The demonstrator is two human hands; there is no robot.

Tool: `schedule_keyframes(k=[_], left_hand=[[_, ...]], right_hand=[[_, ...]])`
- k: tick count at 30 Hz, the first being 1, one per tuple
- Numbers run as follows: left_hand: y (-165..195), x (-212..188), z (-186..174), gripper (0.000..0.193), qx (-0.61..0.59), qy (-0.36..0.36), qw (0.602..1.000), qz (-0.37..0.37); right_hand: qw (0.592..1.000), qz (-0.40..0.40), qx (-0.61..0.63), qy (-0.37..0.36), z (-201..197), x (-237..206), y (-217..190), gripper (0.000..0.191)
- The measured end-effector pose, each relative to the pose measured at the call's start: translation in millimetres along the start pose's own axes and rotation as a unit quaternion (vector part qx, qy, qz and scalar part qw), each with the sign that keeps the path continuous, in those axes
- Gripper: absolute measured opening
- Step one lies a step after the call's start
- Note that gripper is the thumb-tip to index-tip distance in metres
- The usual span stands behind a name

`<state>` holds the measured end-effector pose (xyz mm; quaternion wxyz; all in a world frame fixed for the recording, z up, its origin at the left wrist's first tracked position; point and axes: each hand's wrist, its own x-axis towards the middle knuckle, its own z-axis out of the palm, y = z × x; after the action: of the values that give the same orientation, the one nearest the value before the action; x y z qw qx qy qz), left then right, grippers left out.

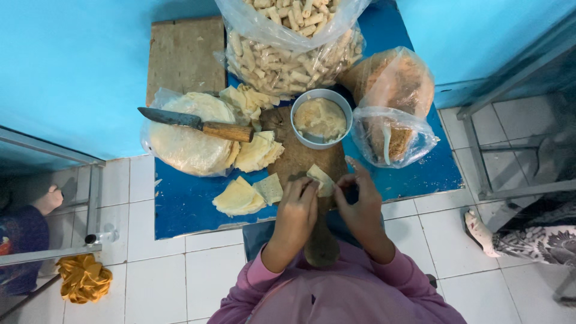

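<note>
My left hand [297, 207] and my right hand [359, 201] meet over a brown wooden board [300, 157], both pinching a small pale pastry wrapper [321, 179] that is being folded between the fingertips. Just beyond it stands a grey bowl [322, 118] of beige filling with a spoon in it. Cut wrapper pieces [246, 195] lie to the left of my left hand on the blue mat [180, 207]. A knife [198, 123] with a wooden handle rests on a bagged stack of round wrappers [186, 144].
Clear bags of finished rolls [291, 60] sit at the far edge, with two bags of brown crumbs [393, 108] on the right. A wooden slab [185, 55] leans against the blue wall. Another person's hand [48, 200] is at left and a foot [480, 231] at right.
</note>
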<state>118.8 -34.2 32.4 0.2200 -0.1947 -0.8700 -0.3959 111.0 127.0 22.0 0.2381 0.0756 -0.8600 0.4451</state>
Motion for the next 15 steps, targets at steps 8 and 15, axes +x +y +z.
schedule_keyframes(k=[8,15], left_hand=[[-3.4,0.2,-7.4,0.022,-0.048,-0.001,0.999,-0.020],[-4.8,2.5,-13.8,0.022,-0.058,-0.014,0.998,-0.021]], right_hand=[[0.995,0.006,0.096,0.010,16.6,-5.4,-1.5,0.072],[0.993,-0.101,0.066,-0.002,29.4,-11.8,1.6,0.070]])
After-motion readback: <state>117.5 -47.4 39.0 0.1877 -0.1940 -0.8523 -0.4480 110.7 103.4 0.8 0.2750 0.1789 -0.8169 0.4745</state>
